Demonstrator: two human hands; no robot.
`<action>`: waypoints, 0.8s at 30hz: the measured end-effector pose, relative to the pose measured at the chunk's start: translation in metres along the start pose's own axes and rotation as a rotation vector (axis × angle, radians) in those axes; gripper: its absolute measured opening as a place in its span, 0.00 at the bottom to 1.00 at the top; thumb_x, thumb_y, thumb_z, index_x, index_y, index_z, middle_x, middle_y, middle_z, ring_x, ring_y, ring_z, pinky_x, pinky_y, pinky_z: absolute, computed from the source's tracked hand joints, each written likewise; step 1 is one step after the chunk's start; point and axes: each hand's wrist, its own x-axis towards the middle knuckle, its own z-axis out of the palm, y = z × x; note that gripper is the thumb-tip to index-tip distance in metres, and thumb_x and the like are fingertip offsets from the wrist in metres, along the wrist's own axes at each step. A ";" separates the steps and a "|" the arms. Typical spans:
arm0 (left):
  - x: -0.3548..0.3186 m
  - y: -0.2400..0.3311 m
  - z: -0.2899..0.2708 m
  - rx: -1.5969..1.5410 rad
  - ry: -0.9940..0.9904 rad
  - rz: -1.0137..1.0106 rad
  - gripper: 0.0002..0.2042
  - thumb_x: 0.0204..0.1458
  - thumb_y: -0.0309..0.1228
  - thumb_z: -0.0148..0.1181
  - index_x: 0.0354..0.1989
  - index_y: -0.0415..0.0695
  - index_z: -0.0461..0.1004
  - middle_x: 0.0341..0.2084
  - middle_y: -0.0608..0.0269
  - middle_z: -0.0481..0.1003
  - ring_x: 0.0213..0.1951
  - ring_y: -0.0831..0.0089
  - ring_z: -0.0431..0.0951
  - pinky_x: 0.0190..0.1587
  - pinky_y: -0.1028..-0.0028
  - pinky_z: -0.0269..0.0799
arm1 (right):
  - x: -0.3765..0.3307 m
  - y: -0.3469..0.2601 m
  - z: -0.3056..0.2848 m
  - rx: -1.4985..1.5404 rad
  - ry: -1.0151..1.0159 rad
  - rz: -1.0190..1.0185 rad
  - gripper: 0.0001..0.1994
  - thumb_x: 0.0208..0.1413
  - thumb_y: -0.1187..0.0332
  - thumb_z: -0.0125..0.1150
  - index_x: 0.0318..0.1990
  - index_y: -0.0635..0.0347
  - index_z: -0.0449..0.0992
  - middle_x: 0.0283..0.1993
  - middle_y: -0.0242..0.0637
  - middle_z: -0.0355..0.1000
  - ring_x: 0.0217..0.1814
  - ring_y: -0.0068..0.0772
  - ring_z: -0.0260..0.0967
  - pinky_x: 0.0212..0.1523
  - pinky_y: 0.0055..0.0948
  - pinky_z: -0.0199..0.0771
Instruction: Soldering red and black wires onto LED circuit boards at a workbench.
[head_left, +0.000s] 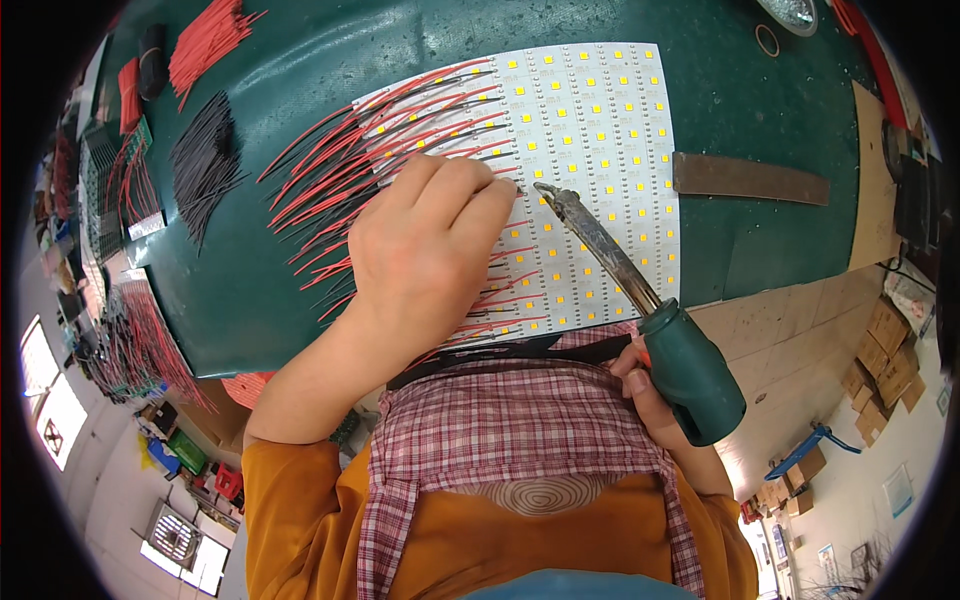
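Facing each other across a small gap: left hand [425,250] and soldering iron [605,247]

Left fingers are drawn together in a pinch over the white LED board [590,150], but what lies between them is hidden, so I cannot tell whether they grip a wire; the right hand [640,385] is wrapped around the iron's green handle [690,370], beyond the board's near edge. The iron's long axis slants from the right hand away and leftward, so its tip [546,190] sits just right of the left fingertips; whether that tip touches the board I cannot tell.

The board lies beneath the left hand, ahead and to the left of the right hand; the left hand is the nearer to it. Red and black wires [340,165] fan leftward under and around the left hand, past the board's left edge, which crowds that side; a loose pile of black wires [205,160] lies farther left.

Right of the left fingertips, columns without wires reach to the board's right edge, partly under the iron; a brown strip [755,180] extends rightward from there over the green mat [770,110]; the widest room for moving appears to be that side, ahead of the right hand.
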 end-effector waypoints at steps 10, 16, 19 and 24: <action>-0.015 0.009 0.007 0.029 0.081 0.085 0.14 0.35 0.26 0.61 0.35 0.40 0.78 0.30 0.66 0.75 0.33 0.69 0.77 0.27 0.74 0.72 | -0.005 0.003 -0.011 -0.499 -0.193 -0.257 0.09 0.61 0.68 0.58 0.45 0.62 0.71 0.34 0.35 0.73 0.35 0.25 0.70 0.40 0.26 0.71; -0.015 0.006 0.007 0.029 0.083 0.115 0.14 0.35 0.26 0.61 0.35 0.40 0.78 0.31 0.67 0.75 0.34 0.70 0.77 0.27 0.75 0.72 | 0.000 -0.003 -0.008 -0.537 -0.174 -0.266 0.08 0.59 0.68 0.59 0.40 0.64 0.73 0.33 0.36 0.75 0.36 0.28 0.74 0.39 0.28 0.75; -0.014 0.006 0.006 0.047 0.073 0.123 0.14 0.35 0.26 0.61 0.35 0.41 0.78 0.31 0.67 0.75 0.34 0.70 0.77 0.27 0.75 0.72 | 0.002 -0.003 -0.008 -0.503 -0.155 -0.262 0.08 0.59 0.68 0.58 0.39 0.64 0.74 0.33 0.37 0.75 0.37 0.28 0.76 0.37 0.28 0.76; -0.015 0.008 0.005 0.053 0.046 0.110 0.13 0.37 0.27 0.60 0.35 0.42 0.78 0.31 0.68 0.74 0.35 0.71 0.77 0.27 0.75 0.72 | -0.003 0.000 -0.009 -0.508 -0.110 -0.370 0.09 0.58 0.69 0.59 0.42 0.65 0.74 0.34 0.36 0.74 0.34 0.24 0.72 0.37 0.26 0.75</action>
